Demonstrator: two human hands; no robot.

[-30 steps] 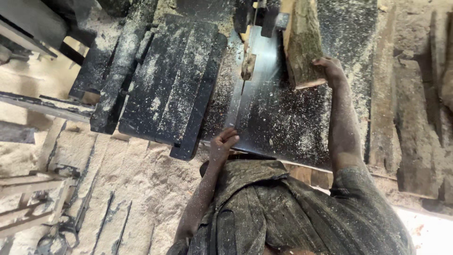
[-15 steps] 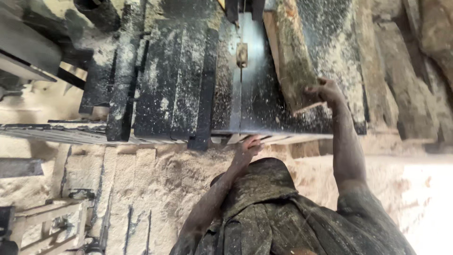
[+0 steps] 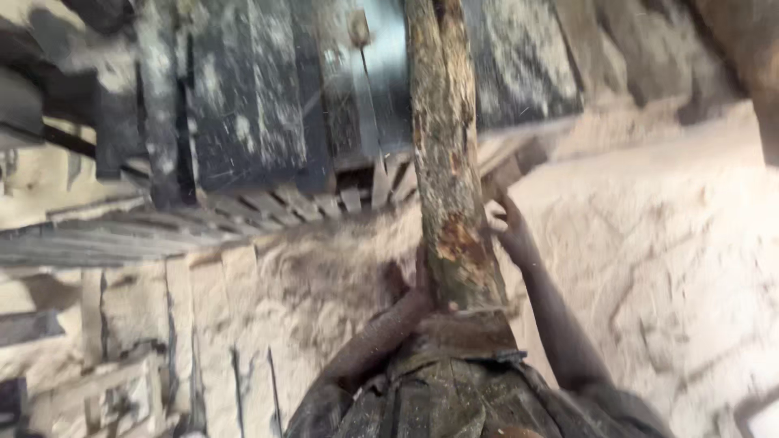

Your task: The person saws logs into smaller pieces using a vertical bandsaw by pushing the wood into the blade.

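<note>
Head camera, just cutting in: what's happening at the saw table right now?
A person holds a long rough slab of wood lengthwise over a dark, sawdust-covered saw table. The slab's near end is drawn in close against the body. The left hand is at the slab's near end on its left side, and the right hand is against its right edge, fingers spread. The blade stands just left of the slab; blur hides whether they touch. Sawdust covers the ground.

The whole view is blurred; the left hand (image 3: 410,284) is largely hidden behind the log (image 3: 446,162), whose far end is cut off by the top edge
</note>
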